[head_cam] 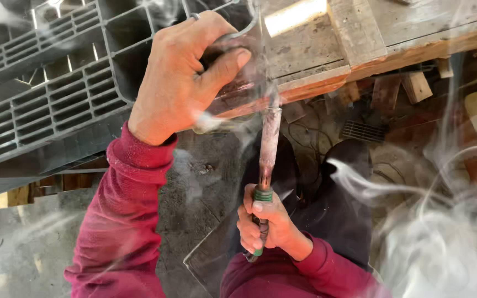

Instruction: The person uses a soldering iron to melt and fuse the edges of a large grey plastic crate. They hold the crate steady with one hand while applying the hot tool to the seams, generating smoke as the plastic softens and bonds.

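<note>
My left hand [180, 77] is raised at the upper middle, closed around a dark rounded metal piece [233, 91] at the edge of a worn wooden bench [316, 55]. My right hand [263, 229] sits lower, gripping the green and black handle of a long rusty tool [269, 143]. The tool's shaft rises straight up to the piece under my left hand. Smoke curls around both. Both arms wear dark red sleeves.
A grey plastic lattice pallet [45, 94] leans at the upper left. Wood offcuts [415, 85] and a small metal grate [362, 131] lie under the bench. Thick white smoke [443, 232] drifts at the lower right over a dusty concrete floor [17, 248].
</note>
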